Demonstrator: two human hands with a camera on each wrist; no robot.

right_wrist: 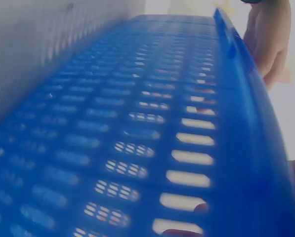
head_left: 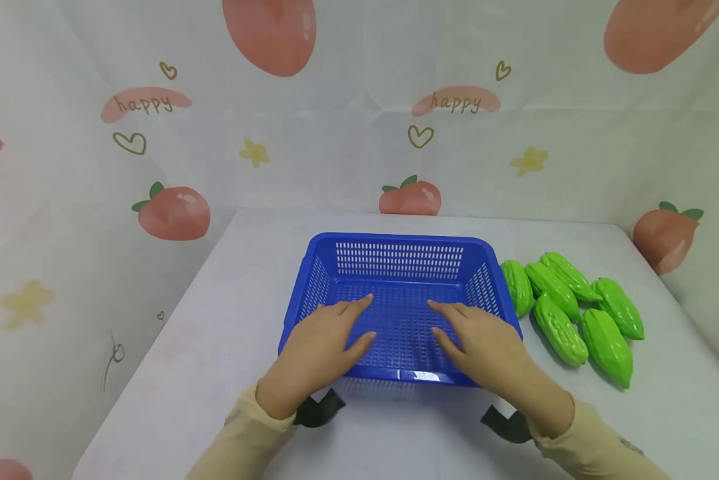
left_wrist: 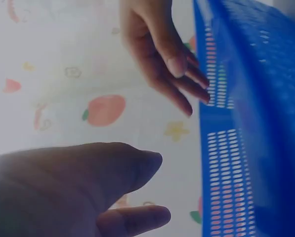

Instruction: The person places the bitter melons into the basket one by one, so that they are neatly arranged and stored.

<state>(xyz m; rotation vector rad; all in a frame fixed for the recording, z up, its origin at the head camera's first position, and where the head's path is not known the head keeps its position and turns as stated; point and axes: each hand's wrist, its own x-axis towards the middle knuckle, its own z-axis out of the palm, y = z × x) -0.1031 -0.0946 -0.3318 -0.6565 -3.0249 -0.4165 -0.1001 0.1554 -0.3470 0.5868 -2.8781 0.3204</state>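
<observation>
A blue plastic basket with slotted walls stands upright on the table, and I see nothing inside it. My left hand is over its near left part, thumb and fingers spread apart and holding nothing. Over the near right part is my right hand, its fingers loosely extended and also holding nothing. The left wrist view has the left hand and the right hand beside the basket wall. In the right wrist view the basket hides most of the right hand; whether either hand touches the rim I cannot tell.
Right of the basket lie several bright green, ridged, bitter-gourd-like pieces, the nearest close against its side. The white-covered table meets a white cloth backdrop printed with fruit and hearts. Black bands sit under both wrists.
</observation>
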